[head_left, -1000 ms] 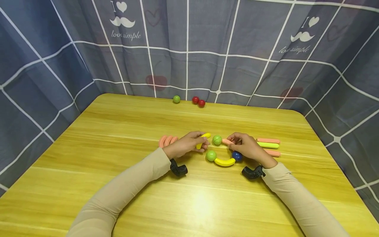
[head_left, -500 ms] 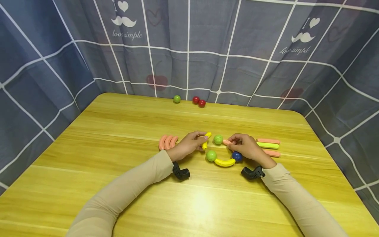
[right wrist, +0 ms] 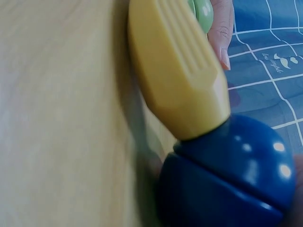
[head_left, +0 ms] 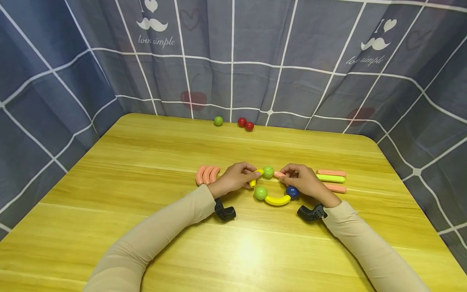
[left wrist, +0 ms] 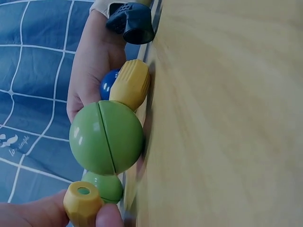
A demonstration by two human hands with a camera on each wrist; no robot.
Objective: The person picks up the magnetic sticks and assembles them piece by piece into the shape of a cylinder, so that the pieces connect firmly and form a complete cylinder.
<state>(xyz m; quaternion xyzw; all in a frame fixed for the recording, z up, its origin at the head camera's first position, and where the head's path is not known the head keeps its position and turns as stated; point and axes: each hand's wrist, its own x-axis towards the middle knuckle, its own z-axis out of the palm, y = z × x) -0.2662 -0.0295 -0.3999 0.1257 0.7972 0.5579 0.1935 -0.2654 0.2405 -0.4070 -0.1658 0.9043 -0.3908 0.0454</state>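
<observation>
Left hand (head_left: 236,177) pinches yellow bent stick (head_left: 252,183), right hand (head_left: 305,179) pinches pink stick (head_left: 278,174) — green ball (head_left: 268,171) between them, middle of desk (head_left: 233,251). Farther from back edge: second green ball (head_left: 260,193), yellow curve (head_left: 277,200), blue ball (head_left: 292,192), touching in row. Back edge: two red balls (head_left: 249,126). Toward right edge — three straight sticks (head_left: 332,178).

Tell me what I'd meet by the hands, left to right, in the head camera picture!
Three curved pink pieces → left hand → nearest green ball → nearest curved yellow piece → blue ball → straight pink and lime pieces. Overlapping things are left out.
</observation>
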